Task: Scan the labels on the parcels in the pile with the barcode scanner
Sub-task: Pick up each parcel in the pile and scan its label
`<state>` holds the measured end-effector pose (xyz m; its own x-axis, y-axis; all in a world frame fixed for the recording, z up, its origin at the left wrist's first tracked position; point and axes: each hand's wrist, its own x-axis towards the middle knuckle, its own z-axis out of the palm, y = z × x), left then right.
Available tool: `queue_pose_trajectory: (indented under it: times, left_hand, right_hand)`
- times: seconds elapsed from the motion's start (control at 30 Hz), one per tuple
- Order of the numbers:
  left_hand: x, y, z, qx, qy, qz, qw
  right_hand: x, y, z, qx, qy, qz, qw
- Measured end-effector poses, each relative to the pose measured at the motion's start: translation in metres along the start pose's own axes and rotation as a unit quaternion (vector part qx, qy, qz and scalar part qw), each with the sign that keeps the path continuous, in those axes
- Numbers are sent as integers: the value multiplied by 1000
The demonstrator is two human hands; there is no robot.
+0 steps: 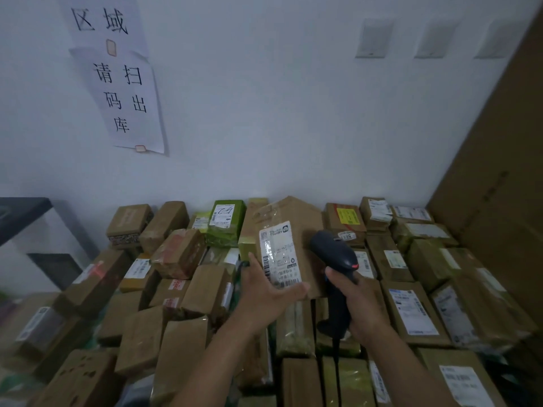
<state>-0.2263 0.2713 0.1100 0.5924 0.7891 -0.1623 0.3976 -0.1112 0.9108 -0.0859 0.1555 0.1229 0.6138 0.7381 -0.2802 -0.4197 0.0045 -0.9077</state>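
Parcel (296, 218) of brown card is being held up over the middle of the pile (141, 342), tilting a little to the left. Its white label (279, 254) is facing the camera, running down the parcel's left half, with barcodes showing at its lower end. The left hand (261, 295) is gripping the parcel at its lower left corner: one digit is reaching up along the left edge, another is lying across the bottom of the label, and the rest are hiding behind the card. The right hand (358, 304) is clenching round the handle of the dark scanner (335, 251), just beside the parcel's right edge; the scanner's head is rising above the fist and overlapping the parcel's lower right part. Whether head and card are touching cannot be told. A black cable (335, 365) is hanging from the handle's base towards the pile's near edge. Brown boxes (182, 254), many wearing white labels, are lying packed together across the pile; a green parcel (226, 236) is standing at its far edge, against the pale wall (264, 113). Two paper signs (129, 98) are hanging on that wall above the pile's far left corner. Tall brown cardboard (499, 186) is standing along the pile's right edge, and a dark table (23, 210) is showing past its left edge.
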Motion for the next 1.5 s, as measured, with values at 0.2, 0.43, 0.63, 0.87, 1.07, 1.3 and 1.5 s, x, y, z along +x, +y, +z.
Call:
queue_pose_trajectory:
  times: [0.2,0.43,0.63,0.87,1.07,1.3,1.5]
  left_hand:
    - [-3,-4,11,6,22,2,1000]
    - [0,-12,-17,139,174,45,974]
    - [13,-37,-38,271,179,72,943]
    - [14,-58,-52,358,201,128,903]
    - [18,-69,-54,389,164,144,895]
    - [21,-77,-53,395,170,157,889]
    - [21,-77,-51,387,165,144,895]
  right_hand:
    - [-6,5,1,-53,-3,8,999]
    - [-11,-6,-7,-169,-35,-28,985]
    - [-14,-23,-6,-293,-91,-41,951]
    - [-19,-36,-14,-299,-125,-8,946]
    - [-21,-40,-16,-322,-144,-5,936]
    - [-22,-41,-7,-352,-148,-3,924]
    - [-22,-43,-5,-357,-151,4,922]
